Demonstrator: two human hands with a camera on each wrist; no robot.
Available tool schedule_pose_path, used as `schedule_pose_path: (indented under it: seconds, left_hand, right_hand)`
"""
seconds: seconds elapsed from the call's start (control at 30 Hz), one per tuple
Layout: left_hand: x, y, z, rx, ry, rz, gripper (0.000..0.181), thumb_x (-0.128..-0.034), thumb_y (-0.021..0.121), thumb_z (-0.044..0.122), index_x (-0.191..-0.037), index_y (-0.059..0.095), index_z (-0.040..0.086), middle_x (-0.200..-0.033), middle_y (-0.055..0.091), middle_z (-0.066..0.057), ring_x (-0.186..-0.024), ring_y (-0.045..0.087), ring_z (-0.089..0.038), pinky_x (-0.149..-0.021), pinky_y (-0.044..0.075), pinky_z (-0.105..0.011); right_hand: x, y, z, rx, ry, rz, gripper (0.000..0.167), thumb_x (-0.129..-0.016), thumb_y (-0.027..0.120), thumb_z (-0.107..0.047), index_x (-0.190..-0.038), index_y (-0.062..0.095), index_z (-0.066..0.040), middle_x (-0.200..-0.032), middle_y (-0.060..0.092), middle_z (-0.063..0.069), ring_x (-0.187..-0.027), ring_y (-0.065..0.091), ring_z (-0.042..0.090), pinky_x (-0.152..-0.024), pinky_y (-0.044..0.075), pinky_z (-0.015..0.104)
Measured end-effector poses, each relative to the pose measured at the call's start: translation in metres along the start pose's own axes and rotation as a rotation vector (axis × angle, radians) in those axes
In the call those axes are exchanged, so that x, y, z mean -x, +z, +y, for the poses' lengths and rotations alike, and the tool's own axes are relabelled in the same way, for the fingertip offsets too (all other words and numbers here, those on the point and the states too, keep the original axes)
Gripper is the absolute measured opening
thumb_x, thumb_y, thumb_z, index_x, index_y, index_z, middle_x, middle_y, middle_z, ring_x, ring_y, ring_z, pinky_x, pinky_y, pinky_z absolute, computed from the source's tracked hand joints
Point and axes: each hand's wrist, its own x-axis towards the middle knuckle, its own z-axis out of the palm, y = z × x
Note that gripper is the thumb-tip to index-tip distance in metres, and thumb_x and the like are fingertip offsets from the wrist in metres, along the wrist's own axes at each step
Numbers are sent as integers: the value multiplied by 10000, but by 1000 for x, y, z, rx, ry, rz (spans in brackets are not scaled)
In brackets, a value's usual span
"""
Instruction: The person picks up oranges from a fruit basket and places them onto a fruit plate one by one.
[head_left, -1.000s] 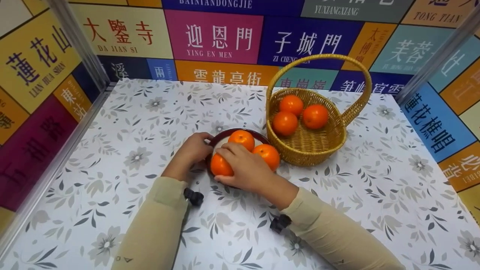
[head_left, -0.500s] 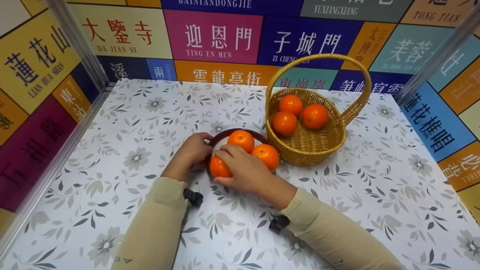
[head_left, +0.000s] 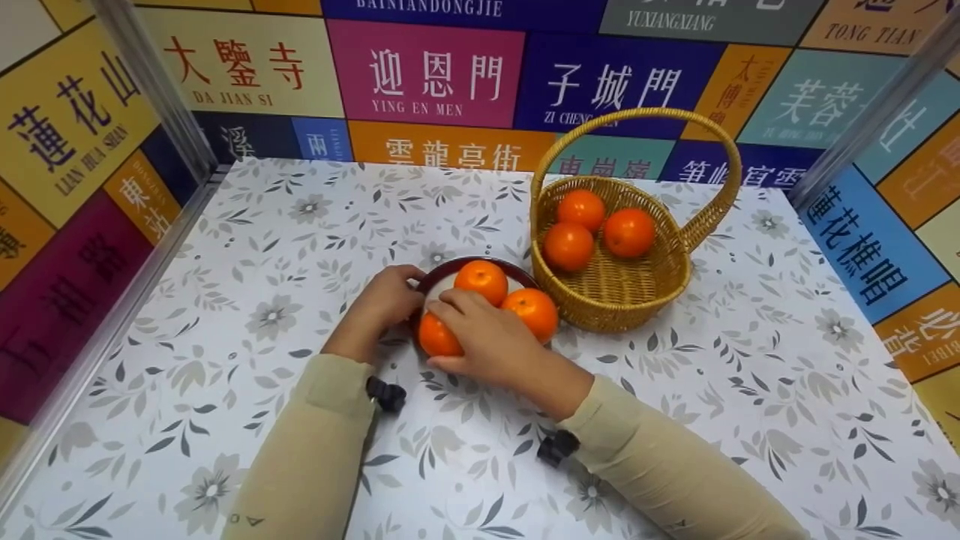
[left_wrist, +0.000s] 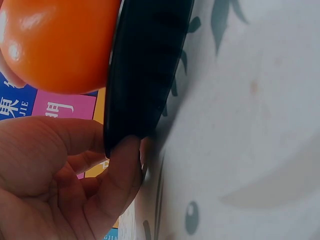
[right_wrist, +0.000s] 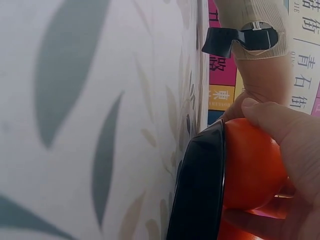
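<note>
With the left hand (head_left: pixel 384 298), pinching a dark dish (left_wrist: pixel 145 65) by its rim — with the right hand (head_left: pixel 495 335), gripping 1 orange fruit (head_left: pixel 437 335).

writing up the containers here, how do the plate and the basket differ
The plate is smooth, with a dark rim and pale inside; the basket is golden and woven. The plate is shallow, with no handle showing; the basket is deeper, with a tall arched handle. The left hand pinches the plate's edge; neither hand touches the basket. Both hold three orange fruits.
</note>
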Motion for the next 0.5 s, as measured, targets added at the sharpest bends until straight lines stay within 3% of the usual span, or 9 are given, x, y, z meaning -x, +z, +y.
schedule_pose_path:
  seconds: [0.5]
  left_hand:
    - [0,0,0,13,1,-1,396,-920,637,104,-1314,670,82,-1133,708,-151,-964,631,-263,-839,532,-346]
  right_hand:
    - [2,-7,-2,51,-21,-40,802,-902,729,-582,-1564,438,-235,-1552,456,38,-1438,452,256,-944,568,544]
